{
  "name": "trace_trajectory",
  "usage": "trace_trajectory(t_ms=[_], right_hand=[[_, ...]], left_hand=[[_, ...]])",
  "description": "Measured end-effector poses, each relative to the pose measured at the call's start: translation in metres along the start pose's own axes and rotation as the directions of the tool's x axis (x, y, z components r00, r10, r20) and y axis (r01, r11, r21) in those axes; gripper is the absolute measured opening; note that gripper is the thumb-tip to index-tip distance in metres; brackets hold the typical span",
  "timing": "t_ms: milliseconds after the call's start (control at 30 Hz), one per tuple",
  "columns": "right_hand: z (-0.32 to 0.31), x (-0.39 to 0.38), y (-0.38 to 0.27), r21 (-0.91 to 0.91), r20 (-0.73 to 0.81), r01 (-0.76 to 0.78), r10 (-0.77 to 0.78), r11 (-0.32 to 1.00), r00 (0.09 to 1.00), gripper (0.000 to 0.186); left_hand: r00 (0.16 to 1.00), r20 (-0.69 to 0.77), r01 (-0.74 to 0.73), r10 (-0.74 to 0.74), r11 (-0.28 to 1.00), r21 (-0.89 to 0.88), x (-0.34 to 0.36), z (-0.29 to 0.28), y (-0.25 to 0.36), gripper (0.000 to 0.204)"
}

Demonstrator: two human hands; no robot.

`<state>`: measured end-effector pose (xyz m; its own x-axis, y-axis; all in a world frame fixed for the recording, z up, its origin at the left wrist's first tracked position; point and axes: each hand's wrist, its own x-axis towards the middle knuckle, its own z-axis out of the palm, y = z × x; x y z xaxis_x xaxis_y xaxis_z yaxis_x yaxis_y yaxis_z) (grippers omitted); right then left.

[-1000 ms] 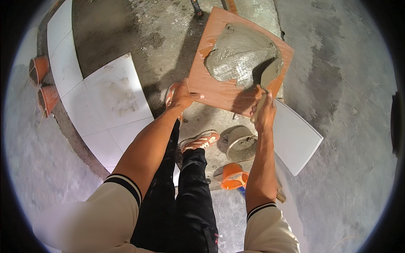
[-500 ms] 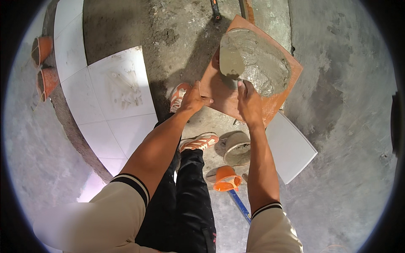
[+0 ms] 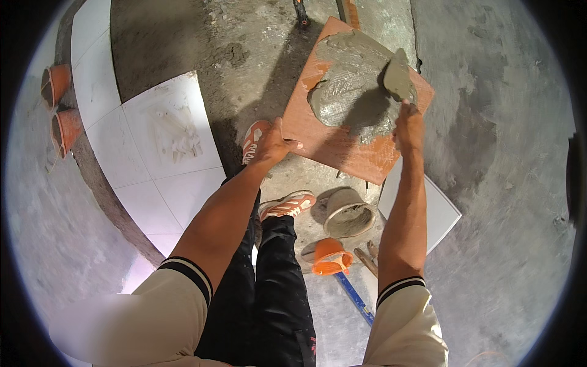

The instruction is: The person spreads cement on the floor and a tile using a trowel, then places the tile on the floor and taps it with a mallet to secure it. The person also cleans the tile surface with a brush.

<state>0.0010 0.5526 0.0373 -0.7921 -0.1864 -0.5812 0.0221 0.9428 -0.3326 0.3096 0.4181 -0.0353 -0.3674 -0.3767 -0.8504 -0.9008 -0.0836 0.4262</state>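
A square tile (image 3: 299, 113) with a reddish-brown face up carries a broad patch of wet grey mortar (image 3: 348, 88). At its near left corner my left hand (image 3: 275, 145) grips the edge, thumb lying on top. My right hand (image 3: 408, 127) is closed round the handle of a trowel (image 3: 398, 78), whose mortar-coated blade lies over the right side of the patch. The handle is mostly hidden in my fist. What supports the tile from below cannot be seen.
White tiles (image 3: 125, 144) are laid at the left, one smeared with mortar. Below the held tile stand a mortar bucket (image 3: 348, 214), an orange bucket (image 3: 331, 257) and a blue level (image 3: 354, 298). Another white tile (image 3: 441, 211) lies right. Two orange pots (image 3: 66, 128) stand far left.
My right hand has swept the trowel from the left part of the mortar to its right side. The mortar now spreads farther toward the tile's left. My left hand keeps its grip.
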Motion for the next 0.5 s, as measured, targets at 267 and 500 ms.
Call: trace_trajectory(t_ms=[267,500], right_hand=[[-0.029,-0.019,0.109,0.483,-0.103,-0.076,0.143,0.872,0.984,0.049],[0.046,-0.057,0.011,0.441,0.170,0.011,-0.096,0.897,0.981,0.055]], left_hand=[[0.993,-0.045,-0.115,0.112,0.992,-0.060,0.014,0.012,-0.015,0.081],[0.988,-0.069,-0.138,0.136,0.990,-0.027,0.007,0.005,-0.011,0.080]])
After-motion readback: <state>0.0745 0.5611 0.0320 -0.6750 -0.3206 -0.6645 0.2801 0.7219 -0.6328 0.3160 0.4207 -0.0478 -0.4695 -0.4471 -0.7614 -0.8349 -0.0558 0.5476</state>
